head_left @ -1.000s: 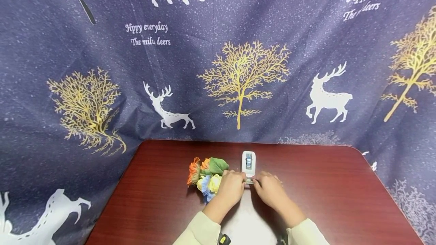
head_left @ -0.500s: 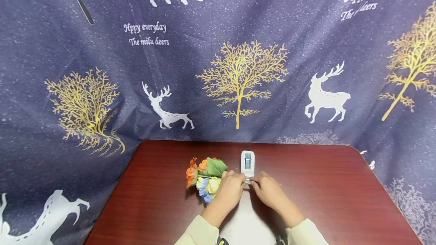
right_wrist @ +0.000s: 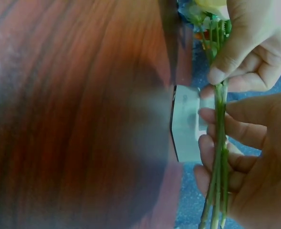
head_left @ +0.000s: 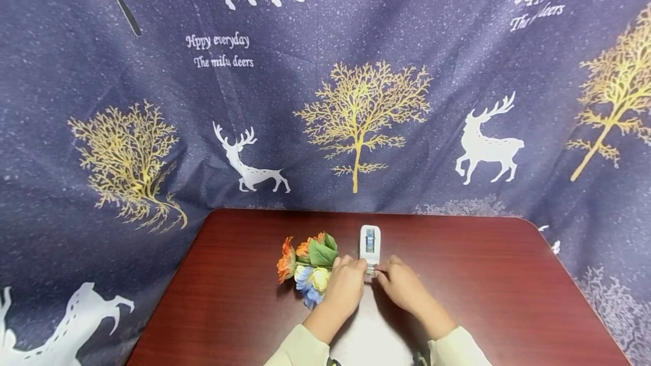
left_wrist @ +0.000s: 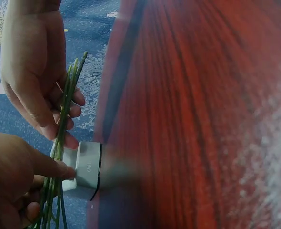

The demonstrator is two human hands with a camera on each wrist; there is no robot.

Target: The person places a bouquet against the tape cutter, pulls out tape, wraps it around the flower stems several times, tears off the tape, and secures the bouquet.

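A bunch of artificial flowers (head_left: 307,275), orange, yellow and blue with green leaves, lies to the left in the head view. My left hand (head_left: 347,281) pinches its green stems (left_wrist: 62,136) between thumb and fingers, close to the blooms. Farther along the stems, my right hand (head_left: 402,286) holds them, thumb on one side and fingers on the other, as the right wrist view (right_wrist: 264,152) shows. Just beyond both hands stands a white tape dispenser (head_left: 369,247) with a bluish roll in it. Clear tape cannot be made out surely on the stems.
The dark red wooden table (head_left: 488,275) reaches well past both hands, with a bright reflection towards its front. Behind it hangs a navy cloth (head_left: 325,33) printed with white deer and golden trees.
The flower bunch has turned a little, so its blooms and leaf show from a different side. Both hands stay almost in place by the dispenser.
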